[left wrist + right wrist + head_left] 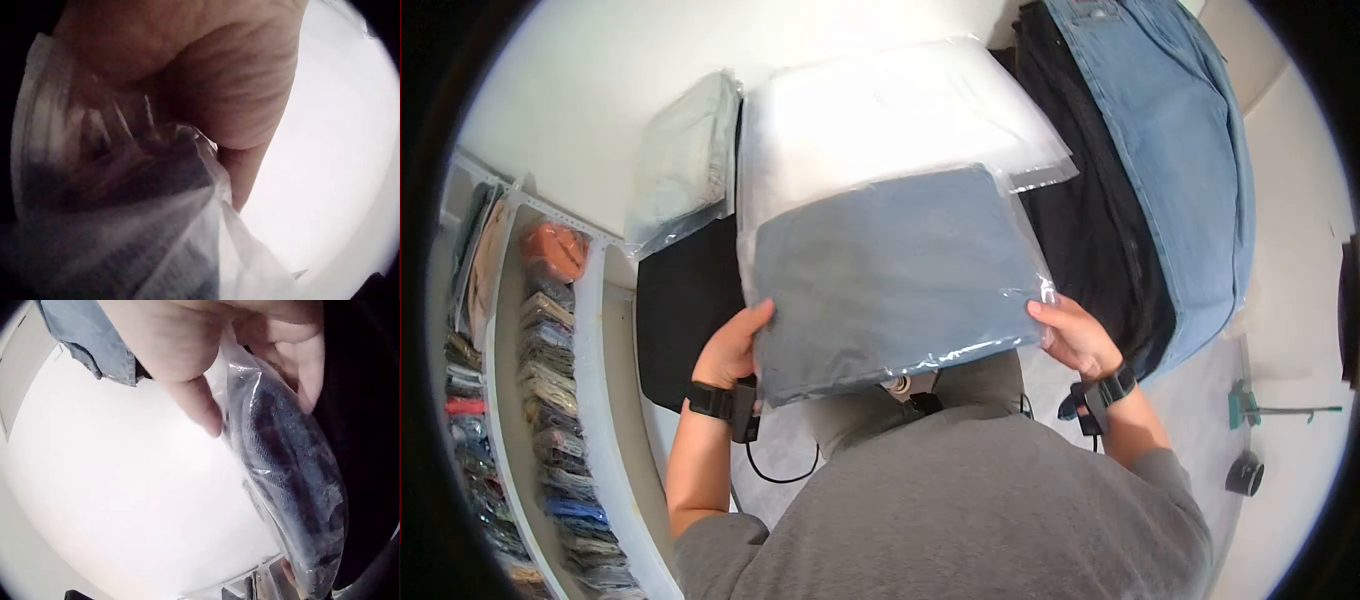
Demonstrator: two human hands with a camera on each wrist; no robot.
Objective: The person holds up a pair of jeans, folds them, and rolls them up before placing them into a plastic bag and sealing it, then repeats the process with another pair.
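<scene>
Both hands hold a clear plastic bag with a folded blue-grey garment (880,270) inside, in front of the body. At its left edge the left hand (735,342) grips with the thumb on top and the other fingers beneath. The right hand (1078,335) pinches the right edge the same way, and in the right wrist view its thumb (200,403) and fingers sit on either side of the plastic. Wrinkled plastic (156,206) bunches at the palm in the left wrist view. Just behind, a stack of clear bags (870,120) lies partly hidden by the held bag.
A pale packed garment (690,150) lies at the back left on a black surface (690,300). Blue jeans (1180,170) and black garments (1090,220) are piled at right. Shelves (615,400) of bagged clothes line the left side. A green-headed tool (1245,405) is at far right.
</scene>
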